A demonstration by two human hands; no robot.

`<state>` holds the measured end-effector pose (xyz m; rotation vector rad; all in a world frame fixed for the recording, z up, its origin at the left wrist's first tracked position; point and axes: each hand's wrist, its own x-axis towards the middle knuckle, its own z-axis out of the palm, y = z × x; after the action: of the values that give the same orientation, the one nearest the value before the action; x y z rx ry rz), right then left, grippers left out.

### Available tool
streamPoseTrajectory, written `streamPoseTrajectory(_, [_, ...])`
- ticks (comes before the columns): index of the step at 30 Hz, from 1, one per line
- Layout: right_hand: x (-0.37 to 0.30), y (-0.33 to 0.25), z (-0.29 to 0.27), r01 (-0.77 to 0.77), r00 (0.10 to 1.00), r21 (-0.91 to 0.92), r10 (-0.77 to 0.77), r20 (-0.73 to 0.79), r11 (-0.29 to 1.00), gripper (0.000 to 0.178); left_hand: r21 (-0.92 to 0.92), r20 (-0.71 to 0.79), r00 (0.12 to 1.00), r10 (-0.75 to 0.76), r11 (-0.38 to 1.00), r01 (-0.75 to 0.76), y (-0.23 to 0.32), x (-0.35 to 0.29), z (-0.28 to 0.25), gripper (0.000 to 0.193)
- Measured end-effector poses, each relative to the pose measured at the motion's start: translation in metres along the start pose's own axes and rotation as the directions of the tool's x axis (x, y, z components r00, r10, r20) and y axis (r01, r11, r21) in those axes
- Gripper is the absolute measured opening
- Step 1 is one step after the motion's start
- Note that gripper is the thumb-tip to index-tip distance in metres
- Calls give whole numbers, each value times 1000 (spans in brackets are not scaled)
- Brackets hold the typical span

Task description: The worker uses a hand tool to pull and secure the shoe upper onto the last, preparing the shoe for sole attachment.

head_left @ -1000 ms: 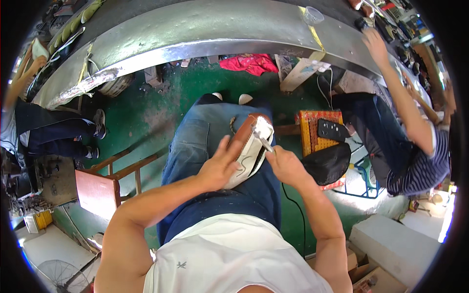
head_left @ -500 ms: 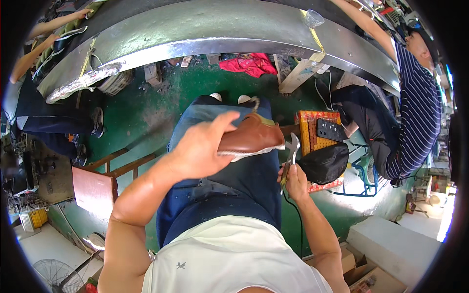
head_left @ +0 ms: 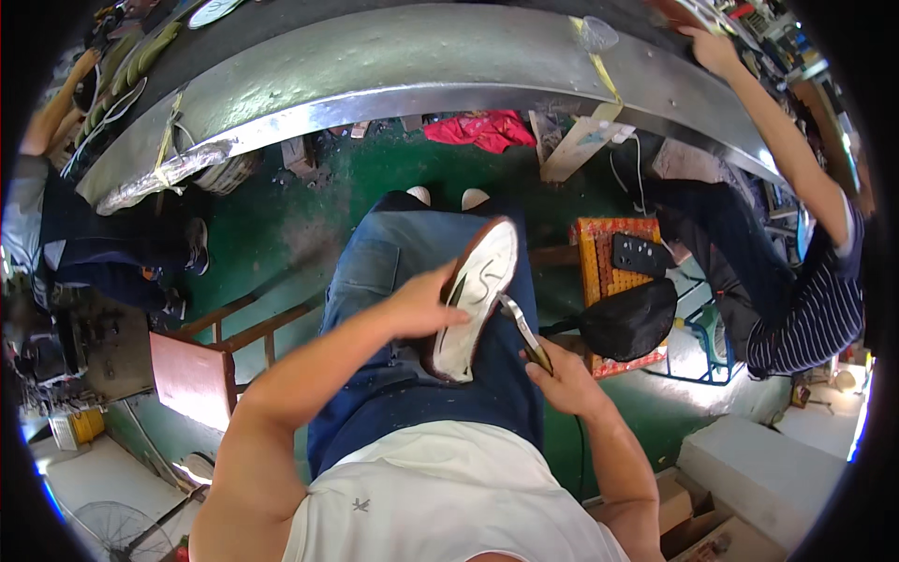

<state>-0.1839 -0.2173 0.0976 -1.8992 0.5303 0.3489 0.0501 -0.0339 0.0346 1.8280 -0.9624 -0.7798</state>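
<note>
Since half a second ago you've turned the shoe [head_left: 473,300] white sole up on your lap, left hand [head_left: 421,304] closed around its side, right hand [head_left: 552,375] closed on pliers [head_left: 523,332] touching its edge; trimming seems underway, so next steady the sole.

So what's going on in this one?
A seated person works on a shoe held over their lap. The left hand grips it on edge, its white sole facing the right side. The right hand holds a metal hand tool with its tip at the sole's edge. A grey workbench curves ahead. Another person in a striped shirt reaches onto the bench on the right.
</note>
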Motion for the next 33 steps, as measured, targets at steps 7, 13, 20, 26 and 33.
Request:
streamPoseTrajectory(7, [34,-26,-11,402,915,-369,-384,123,838,54,361,-144,989,-31,929,82,31,-54,18,24])
streamPoseTrajectory(13, [59,-81,-30,182,924,-600,73,376,779,27,-463,-193,942,-274,872,159,-40,-47,39,62])
streamPoseTrajectory(20, [50,-20,55,25,997,-179,-37,-61,983,29,-780,60,974,-217,599,181,-45,-28,39,81])
streamPoseTrajectory(26, [60,-21,13,224,958,-455,-280,-58,862,42,-470,-106,964,-242,867,166,-66,-21,52,79])
streamPoseTrajectory(33, [79,-5,20,-110,985,-63,117,128,992,25,-142,-211,966,-149,982,121,-23,-19,40,75])
